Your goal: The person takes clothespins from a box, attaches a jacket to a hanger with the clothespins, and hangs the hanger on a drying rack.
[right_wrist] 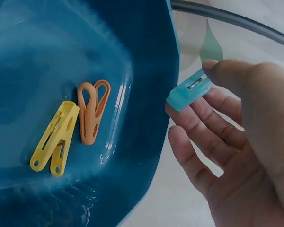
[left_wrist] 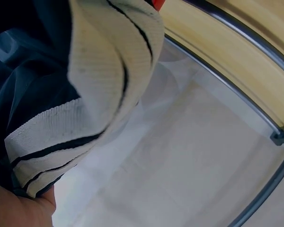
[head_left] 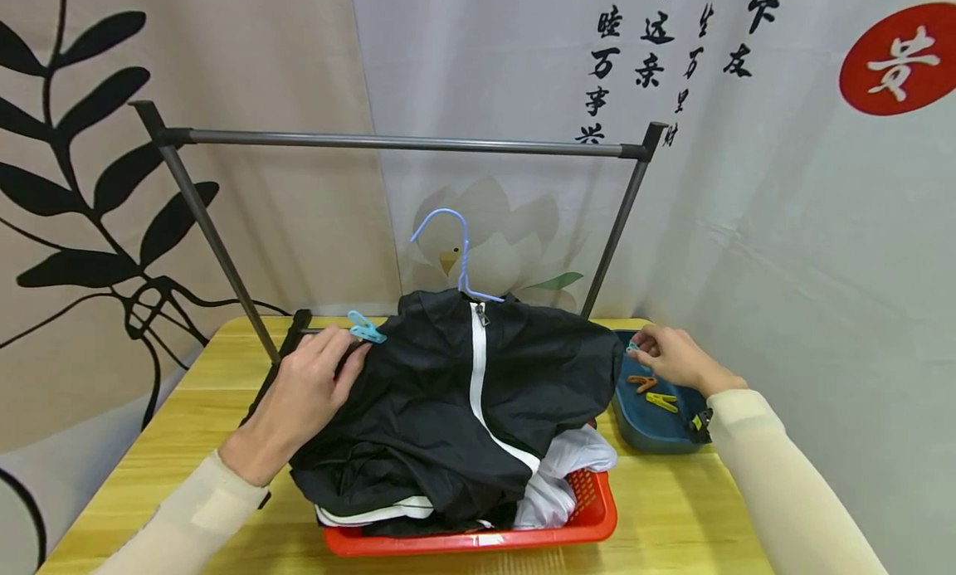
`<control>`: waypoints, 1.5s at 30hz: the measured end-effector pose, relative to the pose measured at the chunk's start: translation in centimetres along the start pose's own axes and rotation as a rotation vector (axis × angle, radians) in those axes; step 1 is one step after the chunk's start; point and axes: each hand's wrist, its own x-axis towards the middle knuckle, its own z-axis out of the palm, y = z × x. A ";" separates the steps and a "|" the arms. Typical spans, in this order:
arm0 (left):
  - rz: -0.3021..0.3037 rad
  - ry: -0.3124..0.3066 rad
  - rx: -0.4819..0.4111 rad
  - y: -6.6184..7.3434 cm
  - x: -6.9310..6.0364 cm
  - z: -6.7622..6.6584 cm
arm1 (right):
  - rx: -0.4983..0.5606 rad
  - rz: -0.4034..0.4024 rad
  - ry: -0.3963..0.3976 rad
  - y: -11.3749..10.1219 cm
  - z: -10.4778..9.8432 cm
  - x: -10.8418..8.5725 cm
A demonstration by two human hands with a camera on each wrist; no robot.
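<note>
The fingers [right_wrist: 194,127] of the right hand [head_left: 683,363] are pinching a light blue clothespin [right_wrist: 191,92], with only the clothespin itself parting thumb and fingertips, while the lower fingers are curving loosely below it. This clothespin is hovering near the rim of a blue basin [head_left: 657,438], which is standing on the desk [head_left: 672,509] to the right of the clothes. Inside the basin, an orange clothespin [right_wrist: 89,124] and a yellow clothespin [right_wrist: 59,135] are lying side by side. The fingers of the left hand [head_left: 306,384] are bending in at the shoulder of a black jacket [head_left: 418,392] and gripping its edge, though the cloth is partly hiding how closely they are meeting. Just beside them, a second light blue clothespin [head_left: 367,329] is sitting on that shoulder. The jacket is draping over a red basket [head_left: 478,543], its white zip strip [head_left: 478,355] running down the front, and a lavender-blue hanger [head_left: 465,255] is rising from its collar. White cloth [head_left: 548,492] is bunching at the basket's right side. Behind, a dark metal rack [head_left: 624,214] is standing, its crossbar [head_left: 403,141] running above the hanger and well apart from it, before a printed backdrop [head_left: 463,60]
</note>
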 end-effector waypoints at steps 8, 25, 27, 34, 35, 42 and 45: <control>0.001 0.004 -0.005 0.1 0.1 0.5 | -0.019 -0.069 0.070 -0.6 0.1 -0.4; 0.004 0.009 -0.007 0.0 0.0 1.1 | 0.042 -0.059 0.190 -2.1 0.2 -2.0; 0.006 0.014 -0.010 -0.1 -0.1 1.1 | 0.050 -0.068 0.215 -2.4 0.2 -2.2; 0.008 0.021 -0.009 -0.2 -0.1 1.2 | 0.061 -0.098 0.298 -3.1 0.2 -2.7; 0.007 0.019 -0.009 -0.2 -0.1 1.3 | 0.063 -0.100 0.306 -3.2 0.2 -2.7; -0.002 0.010 -0.008 -0.2 -0.2 1.4 | 0.066 -0.113 0.375 -4.2 0.0 -3.3; -0.003 0.011 -0.009 -0.1 -0.3 1.4 | 0.079 -0.117 0.395 -4.7 -0.2 -3.5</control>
